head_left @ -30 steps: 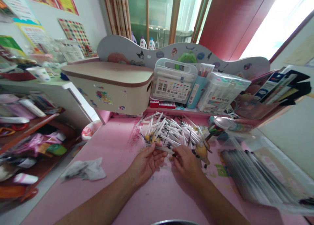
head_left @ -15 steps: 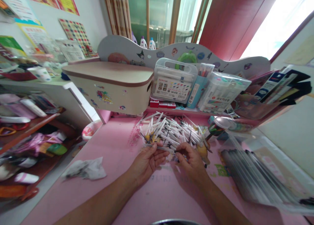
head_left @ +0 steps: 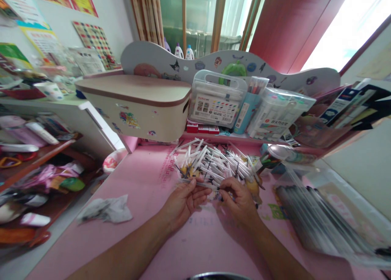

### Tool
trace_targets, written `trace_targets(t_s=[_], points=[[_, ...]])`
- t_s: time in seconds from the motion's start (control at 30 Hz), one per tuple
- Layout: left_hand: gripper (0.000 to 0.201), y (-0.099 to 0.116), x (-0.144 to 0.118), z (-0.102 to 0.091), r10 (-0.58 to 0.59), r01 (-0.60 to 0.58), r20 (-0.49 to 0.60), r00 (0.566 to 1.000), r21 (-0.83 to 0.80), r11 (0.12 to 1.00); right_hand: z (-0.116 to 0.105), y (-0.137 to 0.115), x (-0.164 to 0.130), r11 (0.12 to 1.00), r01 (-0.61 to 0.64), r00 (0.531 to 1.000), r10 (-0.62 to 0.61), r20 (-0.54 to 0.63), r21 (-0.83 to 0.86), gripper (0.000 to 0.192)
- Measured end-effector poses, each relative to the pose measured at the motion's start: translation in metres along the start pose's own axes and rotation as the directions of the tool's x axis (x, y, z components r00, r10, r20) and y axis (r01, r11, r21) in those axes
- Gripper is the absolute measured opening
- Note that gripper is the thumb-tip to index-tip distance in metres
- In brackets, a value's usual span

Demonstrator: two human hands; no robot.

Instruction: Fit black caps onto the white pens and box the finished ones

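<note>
- The left hand (head_left: 183, 200) and right hand (head_left: 240, 200) rest on the pink desk (head_left: 146, 198), near each other; between them they pinch one white pen (head_left: 200, 184), the left fingers closed on one end, the right fingers curled shut at the other.
- A crumpled cloth (head_left: 105, 210) lies on the desk well to the left of the hands.
- To the right lies a clear bag (head_left: 317, 223) with dark sticks packed inside; what they are cannot be told.
- Just beyond the hands sits a loose pile of pens (head_left: 214, 162), white with dark tips, touching the held pen.
- Right of the pile lies a tin (head_left: 275, 154) on its side, coloured pencils showing at its mouth.
- Behind, on a raised shelf: a lidded beige box (head_left: 134, 107), contents hidden; a clear case (head_left: 217, 101) full of markers; a blue cup (head_left: 249, 105) holding pencils upright; a second clear case (head_left: 276, 113), tilted, also with markers.
</note>
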State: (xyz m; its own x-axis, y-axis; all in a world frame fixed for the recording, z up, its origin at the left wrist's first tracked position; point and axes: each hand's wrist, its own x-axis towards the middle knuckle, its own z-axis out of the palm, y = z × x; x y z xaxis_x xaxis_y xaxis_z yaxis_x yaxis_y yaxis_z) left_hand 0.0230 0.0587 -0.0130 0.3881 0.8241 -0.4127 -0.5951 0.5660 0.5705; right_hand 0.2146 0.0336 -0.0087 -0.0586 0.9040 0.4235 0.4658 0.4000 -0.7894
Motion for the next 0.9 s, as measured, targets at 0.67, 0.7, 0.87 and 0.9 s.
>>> trace_targets(t_s=[0.67,0.7,0.87,0.9], points=[[0.011,0.0,-0.002,-0.002,-0.01,0.009,0.038,0.999,0.027,1.0,-0.001,-0.007,-0.002,0.998,-0.042,0.998,0.044,0.048,-0.05,0.01],[0.011,0.001,-0.002,-0.002,-0.01,0.009,0.039,0.999,0.032,0.999,-0.001,-0.008,-0.002,0.998,-0.029,0.998,0.032,0.06,-0.055,0.011],[0.015,0.0,-0.002,-0.002,-0.025,0.022,0.062,0.998,0.053,0.998,-0.002,-0.006,-0.003,0.998,-0.016,0.996,0.021,0.089,-0.056,0.016],[0.014,0.0,-0.002,-0.002,-0.019,0.016,0.061,0.998,0.048,0.999,-0.002,-0.005,-0.004,0.998,-0.04,0.995,0.044,0.089,-0.054,0.008]])
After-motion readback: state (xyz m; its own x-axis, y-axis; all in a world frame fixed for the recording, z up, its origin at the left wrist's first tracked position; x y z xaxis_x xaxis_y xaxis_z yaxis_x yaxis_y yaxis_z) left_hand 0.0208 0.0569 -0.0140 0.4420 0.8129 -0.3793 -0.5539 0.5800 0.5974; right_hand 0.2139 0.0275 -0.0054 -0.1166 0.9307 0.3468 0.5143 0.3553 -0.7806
